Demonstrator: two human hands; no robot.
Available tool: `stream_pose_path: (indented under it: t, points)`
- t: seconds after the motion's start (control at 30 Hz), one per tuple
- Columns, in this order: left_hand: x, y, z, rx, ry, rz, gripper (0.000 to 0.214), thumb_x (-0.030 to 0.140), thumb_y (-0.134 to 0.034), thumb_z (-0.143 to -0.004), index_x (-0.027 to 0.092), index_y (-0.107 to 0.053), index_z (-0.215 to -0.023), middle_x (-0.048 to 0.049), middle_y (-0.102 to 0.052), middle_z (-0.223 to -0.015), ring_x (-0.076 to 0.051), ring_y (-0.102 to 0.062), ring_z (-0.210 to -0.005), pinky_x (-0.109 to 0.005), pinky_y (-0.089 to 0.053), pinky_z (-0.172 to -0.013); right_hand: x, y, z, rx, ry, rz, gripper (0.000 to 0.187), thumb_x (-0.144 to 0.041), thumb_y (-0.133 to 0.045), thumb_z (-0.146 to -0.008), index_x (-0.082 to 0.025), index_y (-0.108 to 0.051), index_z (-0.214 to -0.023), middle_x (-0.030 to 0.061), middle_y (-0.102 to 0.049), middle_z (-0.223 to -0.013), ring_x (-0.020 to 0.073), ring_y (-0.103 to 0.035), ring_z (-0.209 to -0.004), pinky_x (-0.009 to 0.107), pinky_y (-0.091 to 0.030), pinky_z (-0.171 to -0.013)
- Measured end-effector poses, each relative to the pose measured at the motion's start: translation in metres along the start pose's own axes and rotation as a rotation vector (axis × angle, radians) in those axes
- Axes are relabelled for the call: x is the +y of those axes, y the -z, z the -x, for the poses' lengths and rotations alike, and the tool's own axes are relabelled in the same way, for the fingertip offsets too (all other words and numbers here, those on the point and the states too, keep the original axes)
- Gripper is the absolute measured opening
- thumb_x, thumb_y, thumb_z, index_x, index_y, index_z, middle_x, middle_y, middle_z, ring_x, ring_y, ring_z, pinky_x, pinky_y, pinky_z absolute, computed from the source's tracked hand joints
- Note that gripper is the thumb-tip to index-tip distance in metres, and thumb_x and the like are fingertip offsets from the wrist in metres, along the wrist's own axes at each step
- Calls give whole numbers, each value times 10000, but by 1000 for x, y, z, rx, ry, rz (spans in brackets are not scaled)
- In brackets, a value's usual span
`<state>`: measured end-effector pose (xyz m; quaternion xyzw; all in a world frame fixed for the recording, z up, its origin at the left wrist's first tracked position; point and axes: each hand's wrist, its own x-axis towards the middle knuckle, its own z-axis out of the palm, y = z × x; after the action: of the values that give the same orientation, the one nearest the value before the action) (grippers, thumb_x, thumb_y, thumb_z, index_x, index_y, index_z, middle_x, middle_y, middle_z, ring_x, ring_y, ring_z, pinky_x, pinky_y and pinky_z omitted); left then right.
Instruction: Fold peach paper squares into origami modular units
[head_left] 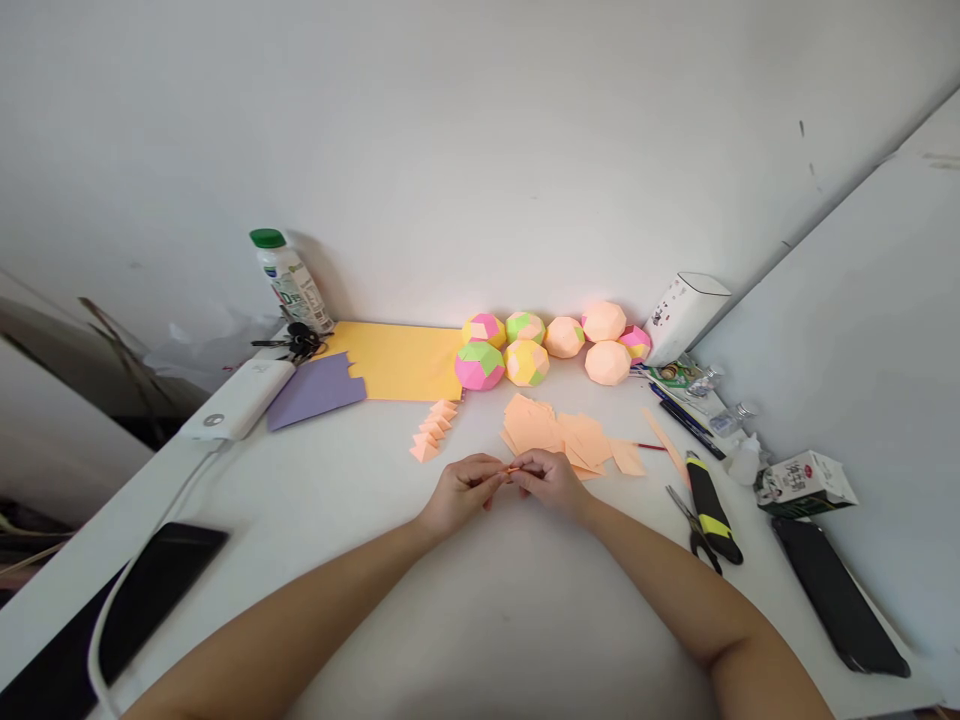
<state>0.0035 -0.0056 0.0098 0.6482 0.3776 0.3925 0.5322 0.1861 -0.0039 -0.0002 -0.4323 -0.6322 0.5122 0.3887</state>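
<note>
My left hand (459, 490) and my right hand (551, 480) meet at the middle of the white table (480, 600), fingers pinched together on a small peach paper piece (512, 468). Just beyond my right hand lies a loose pile of peach paper squares (562, 432). A short row of folded peach units (433, 428) sits beyond my left hand. Several paper balls, some peach (604, 322) and some multicoloured (480, 365), line the wall.
Scissors (697, 525) and a black-yellow cutter (711, 508) lie at the right, with a phone (838, 605), a small carton (806, 483) and pens (686, 415). At the left are yellow paper (397, 360), purple paper (315, 390), a power bank (238, 400), keys (296, 343), a bottle (291, 280) and another phone (150, 590).
</note>
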Motion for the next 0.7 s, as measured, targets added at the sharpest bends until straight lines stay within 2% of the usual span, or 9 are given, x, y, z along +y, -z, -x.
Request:
stream_pose_path:
  t: [0.23, 0.7]
  points:
    - [-3, -1, 0, -5, 29, 52, 258, 374, -557, -798, 190, -726, -863, -72, -606, -895, -67, -483, -481, -231, -450, -480, -1, 0, -2, -15, -35, -88, 201, -352, -637, -749, -163, -603, -808, 43, -680, -738, 125, -599, -556, 264, -497, -522]
    - [-7, -1, -1, -4, 19, 82, 233, 349, -565, -803, 186, -723, -855, -77, -604, -910, -75, -508, -516, -235, -465, -501, -4, 0, -2, -22, -32, -132, 192, -338, -643, -744, -155, -602, -782, 39, -667, -708, 119, -587, -551, 253, -487, -510]
